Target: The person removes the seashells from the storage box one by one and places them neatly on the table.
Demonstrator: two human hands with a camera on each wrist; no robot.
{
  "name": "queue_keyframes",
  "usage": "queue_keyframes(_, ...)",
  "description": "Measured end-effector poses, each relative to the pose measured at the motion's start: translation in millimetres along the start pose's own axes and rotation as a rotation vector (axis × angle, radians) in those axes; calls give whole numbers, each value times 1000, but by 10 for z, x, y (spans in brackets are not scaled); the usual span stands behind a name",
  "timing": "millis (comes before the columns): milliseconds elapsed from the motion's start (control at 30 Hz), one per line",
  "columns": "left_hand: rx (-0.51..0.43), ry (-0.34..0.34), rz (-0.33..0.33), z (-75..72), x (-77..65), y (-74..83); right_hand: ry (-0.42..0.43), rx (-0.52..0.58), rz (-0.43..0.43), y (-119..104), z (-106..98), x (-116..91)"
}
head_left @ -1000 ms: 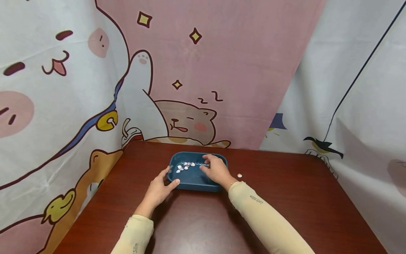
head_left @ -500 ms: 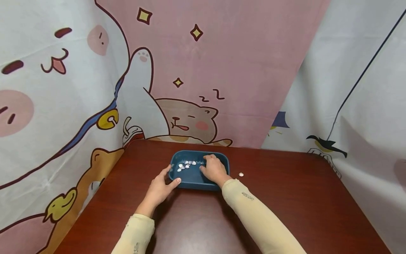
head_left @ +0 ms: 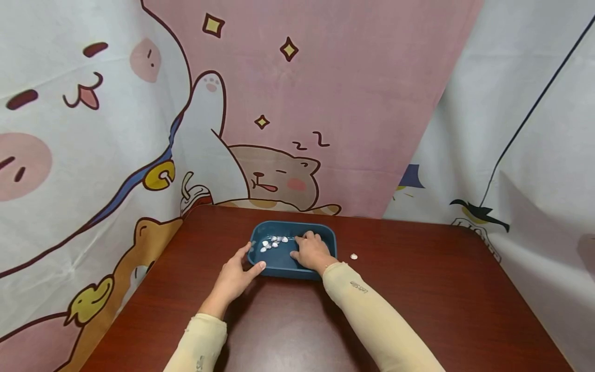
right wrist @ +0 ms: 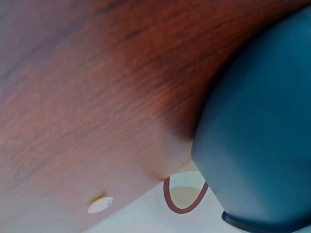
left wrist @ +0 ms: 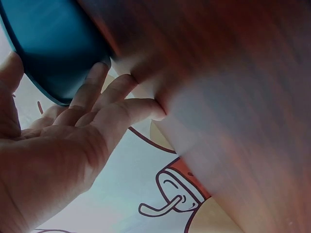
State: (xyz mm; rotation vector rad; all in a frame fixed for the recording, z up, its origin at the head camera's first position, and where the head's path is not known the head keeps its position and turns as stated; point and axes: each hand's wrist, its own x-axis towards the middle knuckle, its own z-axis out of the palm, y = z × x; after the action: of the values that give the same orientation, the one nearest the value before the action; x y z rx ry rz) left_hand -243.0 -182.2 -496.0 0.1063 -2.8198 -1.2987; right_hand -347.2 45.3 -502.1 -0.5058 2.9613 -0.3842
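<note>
A blue rectangular tray (head_left: 290, 272) stands on the table. Small white pieces that look like seashells (head_left: 275, 245) lie in its left half. My left hand (head_left: 232, 275) holds the tray's left end. In the left wrist view, the thumb (left wrist: 12, 70) touches the rim, and the fingers spread along the outer wall and table. My right hand (head_left: 313, 252) reaches down inside the tray's right half, its fingers bent and the thumb apart from them. Whatever lies beneath that palm is hidden. The right wrist view shows the tray wall (right wrist: 262, 131) but not the hand.
One more small white shell (head_left: 354, 256) lies on the reddish-brown table (head_left: 418, 289), right of the tray. Behind the table hangs a cloth backdrop (head_left: 362, 103) printed with cartoon animals.
My right hand has lowered deeper into the tray, with its fingers bending further down. The left hand keeps its place at the tray's left end. The lone shell stays put.
</note>
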Motion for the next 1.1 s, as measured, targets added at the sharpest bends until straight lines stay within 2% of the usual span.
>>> queue_keyframes(367, 7, 1, -2, -5, 6, -9, -11, -14, -4, -1, 14, 24)
queue_keyframes(567, 4, 2, -1, 2, 3, -7, -78, -40, -55, -39, -9, 51)
queue_keyframes(733, 2, -8, 1, 23, 8, 3, -110, -58, -55, -45, -30, 59)
queue_keyframes(833, -1, -6, 3, 24, 12, 4, -87, -61, -68, -31, -32, 59)
queue_keyframes(1100, 7, 4, 1, 3, 11, -15, 54, 23, -167, -5, -36, 44)
